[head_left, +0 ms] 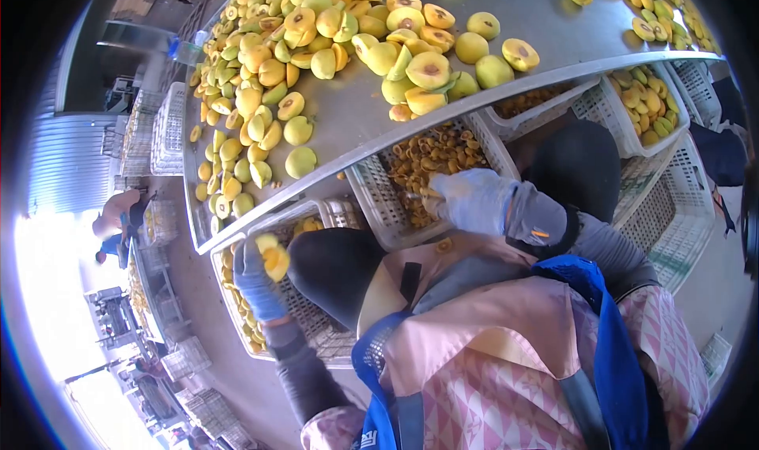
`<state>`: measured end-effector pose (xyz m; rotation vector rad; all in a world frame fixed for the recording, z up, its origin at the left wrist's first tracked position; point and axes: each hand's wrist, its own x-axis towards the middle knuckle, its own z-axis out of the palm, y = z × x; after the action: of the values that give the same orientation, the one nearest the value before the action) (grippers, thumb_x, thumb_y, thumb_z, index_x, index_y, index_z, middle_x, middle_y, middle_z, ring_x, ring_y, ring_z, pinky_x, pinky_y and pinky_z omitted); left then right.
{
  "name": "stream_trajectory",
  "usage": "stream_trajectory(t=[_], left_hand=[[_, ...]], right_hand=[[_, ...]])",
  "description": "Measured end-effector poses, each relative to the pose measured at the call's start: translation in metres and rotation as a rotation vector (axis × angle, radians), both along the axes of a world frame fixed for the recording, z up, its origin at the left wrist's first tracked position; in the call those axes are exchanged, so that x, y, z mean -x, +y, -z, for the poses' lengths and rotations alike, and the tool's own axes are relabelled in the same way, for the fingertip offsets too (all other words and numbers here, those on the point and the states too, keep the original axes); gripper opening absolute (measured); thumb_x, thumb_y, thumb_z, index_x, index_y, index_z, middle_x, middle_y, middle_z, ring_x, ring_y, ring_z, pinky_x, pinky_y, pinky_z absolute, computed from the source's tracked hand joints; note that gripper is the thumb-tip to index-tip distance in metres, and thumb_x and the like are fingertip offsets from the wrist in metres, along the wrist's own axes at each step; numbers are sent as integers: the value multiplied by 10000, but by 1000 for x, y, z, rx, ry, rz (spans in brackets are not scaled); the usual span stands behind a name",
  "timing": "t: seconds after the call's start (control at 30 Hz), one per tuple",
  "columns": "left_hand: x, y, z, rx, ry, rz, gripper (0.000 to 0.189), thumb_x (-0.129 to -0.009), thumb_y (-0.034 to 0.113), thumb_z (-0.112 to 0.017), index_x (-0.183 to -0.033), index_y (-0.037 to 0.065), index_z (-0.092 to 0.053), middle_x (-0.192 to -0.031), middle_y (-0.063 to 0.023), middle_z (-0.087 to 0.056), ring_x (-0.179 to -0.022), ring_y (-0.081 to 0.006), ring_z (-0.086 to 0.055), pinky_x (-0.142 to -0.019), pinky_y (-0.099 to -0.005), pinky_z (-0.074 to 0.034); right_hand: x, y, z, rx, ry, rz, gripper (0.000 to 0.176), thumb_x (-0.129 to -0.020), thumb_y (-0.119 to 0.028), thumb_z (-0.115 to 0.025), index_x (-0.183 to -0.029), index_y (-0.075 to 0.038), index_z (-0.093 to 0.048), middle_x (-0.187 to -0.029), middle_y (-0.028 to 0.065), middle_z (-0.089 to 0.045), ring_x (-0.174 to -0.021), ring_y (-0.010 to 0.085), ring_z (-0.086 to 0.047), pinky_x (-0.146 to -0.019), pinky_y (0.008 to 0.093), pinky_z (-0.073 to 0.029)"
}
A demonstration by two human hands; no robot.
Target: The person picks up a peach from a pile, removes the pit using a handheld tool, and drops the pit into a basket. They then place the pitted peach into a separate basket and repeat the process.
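My left hand (259, 282), in a grey-blue glove, is closed on a yellow peach half (274, 259) beside the table's front edge. Below that hand stands a crate of yellow peach pieces (251, 323). My right hand (473, 201), gloved alike, is curled over the near side of a white crate (371, 201) that holds brown peach pits (443, 154). Its fingertips are blurred, and whatever they grip is hidden. Whole and halved peaches (269, 51) lie heaped on the metal table (356, 118) in front of me.
More peaches (672, 23) lie at the table's far right. Under the table's right side stand a crate of peach halves (644, 106) and an empty-looking crate (668, 205). Stacked crates (168, 130) stand at the left, with another person (118, 221) farther back.
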<state>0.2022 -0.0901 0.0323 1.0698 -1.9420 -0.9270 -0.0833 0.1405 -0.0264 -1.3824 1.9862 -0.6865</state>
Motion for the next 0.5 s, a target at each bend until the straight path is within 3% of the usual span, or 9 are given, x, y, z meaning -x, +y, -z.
stream_trajectory(t=[0.03,0.07,0.13,0.2,0.27,0.4,0.43,0.5], left_hand=[[-44,-34,14,382,-543,135,322,-926,38,-543,-1237,78,-621,-1090,-85,-618,-946,-215,-634,-803,-298,-525],[-80,-73,35,148,-808,46,311,-893,88,-593,-1198,59,-646,-1044,-119,-646,-948,-244,-638,-816,-320,-517],[-30,-39,-6,147,-1190,-176,260,-890,150,-610,-1115,40,-676,-996,-154,-670,-945,-289,-635,-833,-375,-503],[-19,-88,12,220,-760,-1,264,-876,226,-626,-1058,47,-692,-976,-173,-682,-969,-319,-629,-855,-410,-484],[62,-88,-1,155,-580,31,307,-899,287,-595,-1087,60,-682,-1030,-185,-673,-976,-342,-631,-857,-435,-472],[184,-127,23,537,-781,51,420,-910,414,-536,-1132,73,-642,-1090,-175,-666,-1044,-347,-623,-880,-430,-486],[207,-139,28,535,-778,59,420,-910,414,-536,-1132,73,-642,-1090,-175,-666,-1044,-347,-623,-880,-430,-486],[242,-152,38,394,-1253,-69,434,-871,439,-573,-1146,109,-636,-1142,-181,-655,-1092,-354,-606,-926,-424,-481]], right_hand=[[0,1,5,28,19,-17,282,-925,-339,-575,-962,-59,-571,-741,205,-652,-726,415,-647,-666,512,-502],[-1,1,3,34,18,-22,282,-925,-339,-575,-962,-59,-571,-741,205,-652,-726,415,-647,-666,512,-502],[1,1,-9,-33,30,-40,277,-925,-333,-571,-956,-57,-567,-744,215,-653,-729,416,-648,-672,512,-503],[2,-1,-16,-23,25,-46,273,-921,-323,-569,-952,-53,-564,-733,219,-651,-719,417,-647,-673,507,-508],[5,-5,-18,16,-39,-60,313,-932,-350,-541,-944,-37,-558,-750,215,-657,-753,406,-656,-691,508,-507],[11,-11,-18,12,-58,-64,315,-926,-339,-557,-991,-30,-557,-764,229,-651,-775,415,-650,-699,504,-508],[14,-12,-20,8,-56,-57,315,-926,-339,-557,-991,-30,-557,-764,229,-651,-775,415,-650,-699,504,-508],[17,-12,-24,-5,-88,-38,314,-924,-332,-568,-999,-28,-554,-769,237,-646,-780,421,-644,-707,504,-506]])
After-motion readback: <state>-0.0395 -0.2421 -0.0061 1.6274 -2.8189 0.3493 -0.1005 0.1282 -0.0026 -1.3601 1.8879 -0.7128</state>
